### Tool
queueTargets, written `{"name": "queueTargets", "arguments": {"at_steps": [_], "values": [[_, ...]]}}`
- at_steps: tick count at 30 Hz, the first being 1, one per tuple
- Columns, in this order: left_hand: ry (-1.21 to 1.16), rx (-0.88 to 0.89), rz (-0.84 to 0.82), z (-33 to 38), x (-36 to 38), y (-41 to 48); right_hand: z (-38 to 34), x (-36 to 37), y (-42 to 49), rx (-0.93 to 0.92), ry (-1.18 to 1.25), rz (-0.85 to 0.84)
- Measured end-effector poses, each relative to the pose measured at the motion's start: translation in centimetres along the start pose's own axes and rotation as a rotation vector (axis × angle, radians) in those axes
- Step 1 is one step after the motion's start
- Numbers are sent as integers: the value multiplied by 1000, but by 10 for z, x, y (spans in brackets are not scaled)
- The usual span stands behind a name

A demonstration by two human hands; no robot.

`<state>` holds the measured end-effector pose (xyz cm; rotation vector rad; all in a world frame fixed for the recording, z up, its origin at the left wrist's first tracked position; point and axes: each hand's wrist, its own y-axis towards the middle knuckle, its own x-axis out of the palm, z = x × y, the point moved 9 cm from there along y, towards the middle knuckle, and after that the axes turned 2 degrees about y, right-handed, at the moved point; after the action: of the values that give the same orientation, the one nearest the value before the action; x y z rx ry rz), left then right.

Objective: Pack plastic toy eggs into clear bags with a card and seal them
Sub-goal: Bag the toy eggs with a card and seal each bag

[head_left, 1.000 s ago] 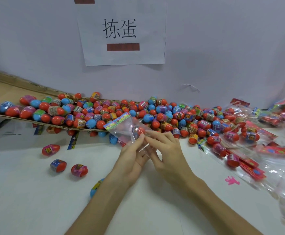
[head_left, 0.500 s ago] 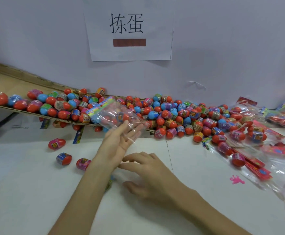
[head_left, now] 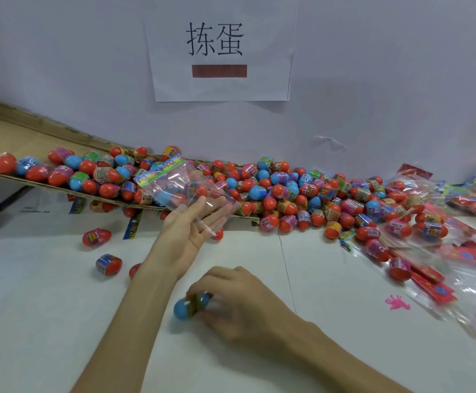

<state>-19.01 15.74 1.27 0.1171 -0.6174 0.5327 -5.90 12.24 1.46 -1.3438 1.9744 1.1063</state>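
My left hand (head_left: 187, 234) holds up a clear bag (head_left: 180, 188) by its open end, thumb on top and fingers under the plastic. The bag has a colourful card header (head_left: 160, 170) at its far end, and I cannot tell whether anything is inside it. Near the table's front, my right hand (head_left: 242, 304) grips a blue toy egg (head_left: 183, 307) with a printed band, down on the white table (head_left: 46, 321). A big pile of red and blue eggs (head_left: 287, 194) lies behind both hands.
A cardboard ramp (head_left: 10, 137) slopes down from the left along the wall, carrying several eggs. Loose eggs (head_left: 96, 237) lie at the left. Filled bags and red cards (head_left: 418, 245) crowd the right side. A small pink toy (head_left: 396, 302) lies there too. A paper sign (head_left: 219, 46) hangs on the wall.
My hands have parted. The left one lifted the bag up and to the left; the right one let go of it, dropped toward me and took hold of a blue egg.
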Motion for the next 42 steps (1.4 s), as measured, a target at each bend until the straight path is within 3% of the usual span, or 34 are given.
{"name": "queueTargets", "arguments": {"at_steps": [5,9,13,23,29,35,42], "values": [[21,-1,27,-6,-1,3,23,-84,-15,60,113,568],[36,-53,-9,-17,13,-2,42,-112,-28,179,76,742],[46,-96,-50,-29,29,-7,50,-109,-28,218,101,739],[-40,-155,-27,-41,38,-15,39,-91,-20,82,87,642],[-155,-217,-70,-49,45,-17,42,-97,-28,133,112,736],[-109,-252,-163,-61,59,-24,41,-102,-31,142,62,777],[-53,-257,-81,-64,48,-21,46,-78,-14,180,-33,482]]}}
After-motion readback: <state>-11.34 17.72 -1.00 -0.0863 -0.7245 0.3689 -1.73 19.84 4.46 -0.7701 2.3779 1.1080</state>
